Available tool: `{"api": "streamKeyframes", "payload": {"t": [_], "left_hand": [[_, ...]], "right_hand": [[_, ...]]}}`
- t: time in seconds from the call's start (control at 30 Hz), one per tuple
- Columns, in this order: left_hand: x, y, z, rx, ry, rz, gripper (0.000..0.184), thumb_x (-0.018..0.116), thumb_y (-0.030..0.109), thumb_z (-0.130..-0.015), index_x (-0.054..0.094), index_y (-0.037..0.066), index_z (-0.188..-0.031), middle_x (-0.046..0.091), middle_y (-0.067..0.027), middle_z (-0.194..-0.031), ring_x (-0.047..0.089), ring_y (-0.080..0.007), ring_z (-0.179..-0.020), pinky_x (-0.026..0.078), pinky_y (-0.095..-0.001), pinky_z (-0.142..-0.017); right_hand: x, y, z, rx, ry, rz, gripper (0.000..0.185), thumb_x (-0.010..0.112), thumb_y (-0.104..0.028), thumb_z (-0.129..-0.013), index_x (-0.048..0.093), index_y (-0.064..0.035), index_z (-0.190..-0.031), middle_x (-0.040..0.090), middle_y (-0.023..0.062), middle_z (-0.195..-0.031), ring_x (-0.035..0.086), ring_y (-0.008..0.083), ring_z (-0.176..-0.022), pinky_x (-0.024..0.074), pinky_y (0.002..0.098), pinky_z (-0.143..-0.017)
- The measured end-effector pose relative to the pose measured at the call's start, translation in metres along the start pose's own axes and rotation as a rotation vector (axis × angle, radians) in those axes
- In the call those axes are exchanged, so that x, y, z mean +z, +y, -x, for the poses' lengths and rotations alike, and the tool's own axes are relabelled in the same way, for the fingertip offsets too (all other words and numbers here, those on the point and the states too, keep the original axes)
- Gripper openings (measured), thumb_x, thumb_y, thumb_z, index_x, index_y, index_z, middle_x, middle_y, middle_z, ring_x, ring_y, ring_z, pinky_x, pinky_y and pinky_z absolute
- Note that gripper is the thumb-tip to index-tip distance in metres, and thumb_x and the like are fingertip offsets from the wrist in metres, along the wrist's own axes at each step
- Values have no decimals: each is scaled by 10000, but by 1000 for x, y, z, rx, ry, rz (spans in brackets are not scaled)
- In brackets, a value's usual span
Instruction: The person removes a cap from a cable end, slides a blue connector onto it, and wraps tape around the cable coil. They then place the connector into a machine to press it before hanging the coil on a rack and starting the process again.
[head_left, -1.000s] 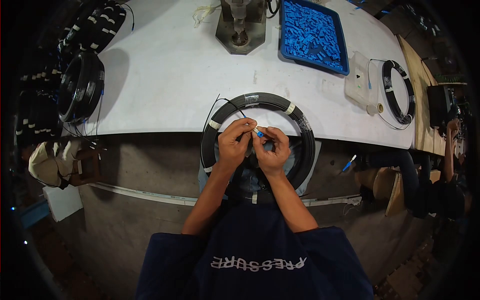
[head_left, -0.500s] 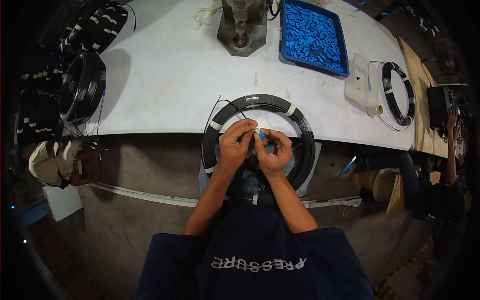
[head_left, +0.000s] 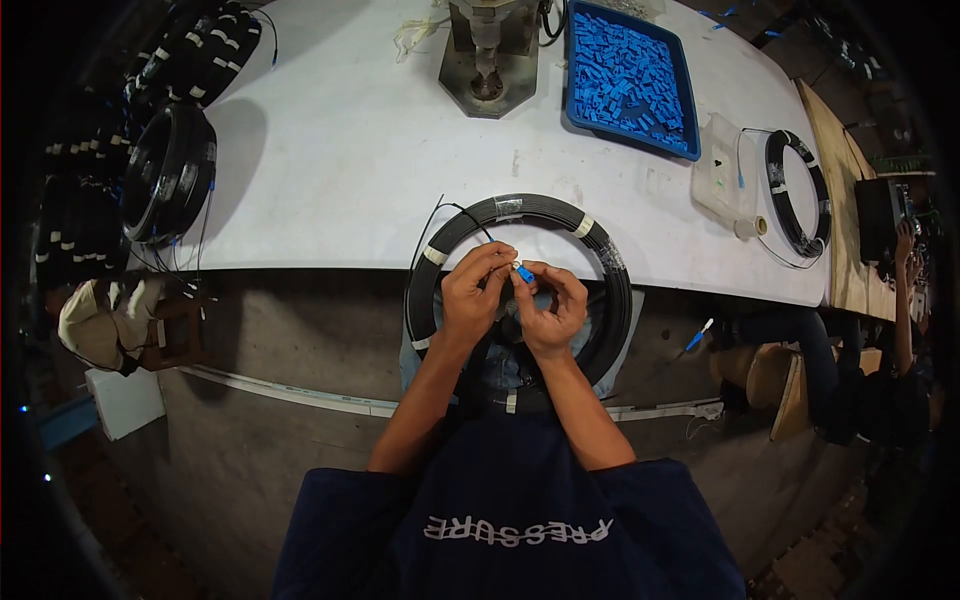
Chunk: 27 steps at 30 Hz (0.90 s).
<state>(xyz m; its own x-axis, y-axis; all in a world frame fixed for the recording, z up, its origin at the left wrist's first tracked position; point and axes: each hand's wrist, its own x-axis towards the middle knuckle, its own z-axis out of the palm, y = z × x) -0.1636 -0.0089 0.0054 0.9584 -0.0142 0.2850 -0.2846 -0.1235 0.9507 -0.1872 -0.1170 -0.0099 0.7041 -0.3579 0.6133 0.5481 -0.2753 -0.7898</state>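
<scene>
A large black cable coil with pale and clear tape bands leans against the table edge and reaches over my lap. Inside its ring, my left hand is closed in a pinch on the cable's end, which comes down from the coil's upper left. Facing it, my right hand pinches a small blue connector. The fingertips of both hands nearly meet, and a small whitish piece shows between them. How far the connector is joined to the cable end is hidden by the fingers.
A blue tray of blue connectors, a metal press and a clear box stand on the white table. More coils lie left, another coil right. A co-worker's arm shows far right.
The view has shifted slightly, so the table's objects sit a little lower. My hands stay together at the connector, with only slight finger movement.
</scene>
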Motion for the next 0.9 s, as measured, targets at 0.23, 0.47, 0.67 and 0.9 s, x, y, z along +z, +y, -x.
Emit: {"api": "streamKeyframes", "payload": {"t": [0.23, 0.47, 0.67, 0.9], "left_hand": [[-2, -1, 2, -17, -22, 89, 149, 636, -95, -843, 689, -52, -975, 690, -131, -1044, 663, -166, -917, 537, -272, -780], [-3, 1, 0, 6, -32, -73, 173, 670, -67, -825, 693, -19, -990, 681, -138, -1066, 660, -201, -922, 531, -290, -772], [-2, 1, -4, 168, 69, -328, 195, 719, 8, -794, 717, 38, -986, 671, -102, -1141, 625, -253, -902, 519, -341, -758], [-6, -1, -4, 148, 23, -250, 208, 665, -70, -821, 734, 19, -995, 699, -113, -1086, 650, -208, -933, 525, -311, -792]], "right_hand": [[3, 2, 1, 24, -18, -1, 418, 777, 31, -796, 529, 2, -1131, 706, 137, -987, 627, 90, -728, 517, 204, -642], [1, -2, -3, 74, -74, 93, 249, 741, 17, -826, 606, 16, -1035, 690, 162, -971, 680, 205, -823, 552, 284, -719], [1, -3, -2, 160, -44, 23, 200, 721, 28, -834, 615, 19, -1003, 687, 171, -967, 692, 244, -862, 558, 312, -756], [2, -9, -7, 107, -55, 86, 237, 747, 14, -821, 626, 19, -1025, 694, 147, -937, 682, 199, -813, 551, 276, -715]]}}
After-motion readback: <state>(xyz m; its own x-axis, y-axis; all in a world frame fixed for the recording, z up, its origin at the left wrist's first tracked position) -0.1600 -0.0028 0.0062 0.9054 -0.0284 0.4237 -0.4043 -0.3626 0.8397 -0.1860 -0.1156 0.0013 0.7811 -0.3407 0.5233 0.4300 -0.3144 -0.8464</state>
